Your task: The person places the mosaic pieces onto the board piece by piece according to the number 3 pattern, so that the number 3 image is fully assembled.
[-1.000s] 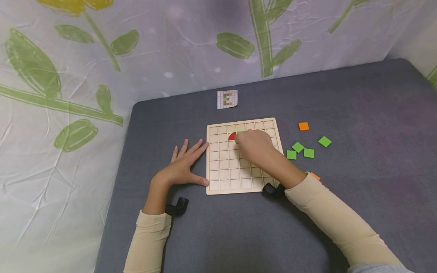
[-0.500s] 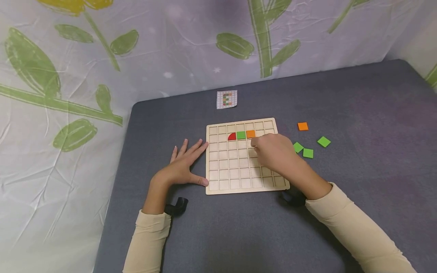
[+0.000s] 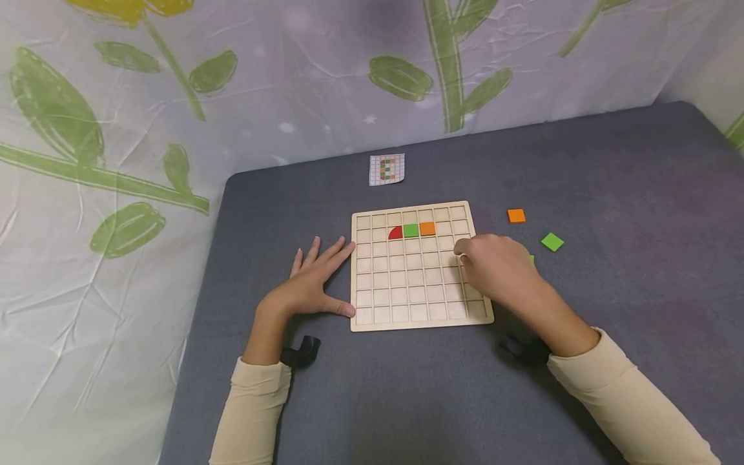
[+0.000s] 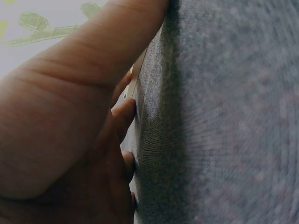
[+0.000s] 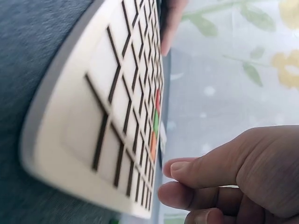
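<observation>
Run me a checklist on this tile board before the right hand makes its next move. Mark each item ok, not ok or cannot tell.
1. Board braced: left hand has thumb and index finger at its left edge. Ok.
2. Placed row in order: red piece, green tile and orange tile sit in adjoining cells. Ok.
3. Right hand free: no tile shows at its fingertips. Ok.
4. Loose pieces all in full view: one green tile is mostly hidden behind the right hand. Not ok.
5. Row matches the pattern card exactly: print too small. Cannot tell.
</observation>
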`<state>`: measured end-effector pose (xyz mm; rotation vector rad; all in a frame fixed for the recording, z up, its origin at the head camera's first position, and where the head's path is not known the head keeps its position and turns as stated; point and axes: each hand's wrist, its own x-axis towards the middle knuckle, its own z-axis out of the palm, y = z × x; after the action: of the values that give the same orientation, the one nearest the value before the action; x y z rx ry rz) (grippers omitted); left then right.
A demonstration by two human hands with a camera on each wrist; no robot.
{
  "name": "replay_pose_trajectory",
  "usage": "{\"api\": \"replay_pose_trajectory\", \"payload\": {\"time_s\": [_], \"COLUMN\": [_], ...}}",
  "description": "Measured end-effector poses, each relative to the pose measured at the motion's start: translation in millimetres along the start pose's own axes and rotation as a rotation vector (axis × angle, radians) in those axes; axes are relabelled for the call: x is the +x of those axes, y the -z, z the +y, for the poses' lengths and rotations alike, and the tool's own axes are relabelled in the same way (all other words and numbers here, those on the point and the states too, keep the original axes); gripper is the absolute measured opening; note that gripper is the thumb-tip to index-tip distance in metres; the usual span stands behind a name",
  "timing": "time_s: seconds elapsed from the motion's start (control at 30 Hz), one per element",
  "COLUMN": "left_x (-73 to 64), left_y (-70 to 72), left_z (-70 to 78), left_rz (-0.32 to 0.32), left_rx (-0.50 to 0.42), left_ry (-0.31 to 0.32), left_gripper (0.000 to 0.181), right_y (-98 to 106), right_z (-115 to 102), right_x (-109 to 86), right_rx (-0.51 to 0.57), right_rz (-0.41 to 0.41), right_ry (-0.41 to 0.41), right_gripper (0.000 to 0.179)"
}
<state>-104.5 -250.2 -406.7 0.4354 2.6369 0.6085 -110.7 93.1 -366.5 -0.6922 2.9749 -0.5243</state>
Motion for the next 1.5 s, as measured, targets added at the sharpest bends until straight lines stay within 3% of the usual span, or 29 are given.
{"api": "replay_pose_trajectory", "payload": {"time_s": [0.2, 0.4, 0.53, 0.77, 0.97, 1.5], "left_x": [0.0, 0.2, 0.5, 0.9, -0.2, 1.4], "left_y": [-0.3, -0.9, -0.8, -1.6, -0.7, -1.0], "left_z": [-0.6, -1.4, -1.8, -2.9, -2.4, -4.2], "left_rz": [0.002, 0.000, -0.002, -0.007, -0.005, -0.005], "left_rx": [0.004, 0.010, 0.010, 0.011, 0.005, 0.005], "left_ry": [0.000, -0.009, -0.009, -0.005, -0.008, -0.008], "left_gripper": [0.128, 0.127, 0.127, 0.128, 0.127, 0.128], "right_y": [1.0, 1.3, 3.1, 6.5, 7.6, 4.9], "right_z": [11.8, 22.2, 27.4, 36.4, 43.7, 47.8], "right_x": [-11.5, -18.7, -21.2, -20.3, -18.3, -16.7], "right_rx": [0.019, 0.015, 0.021, 0.037, 0.032, 0.051], "right_rz": [0.026, 0.042, 0.002, -0.116, -0.172, -0.163], "right_ry": [-0.015, -0.017, -0.044, -0.118, -0.123, -0.123], "right_gripper": [0.030, 0.019, 0.016, 0.028, 0.023, 0.024]}}
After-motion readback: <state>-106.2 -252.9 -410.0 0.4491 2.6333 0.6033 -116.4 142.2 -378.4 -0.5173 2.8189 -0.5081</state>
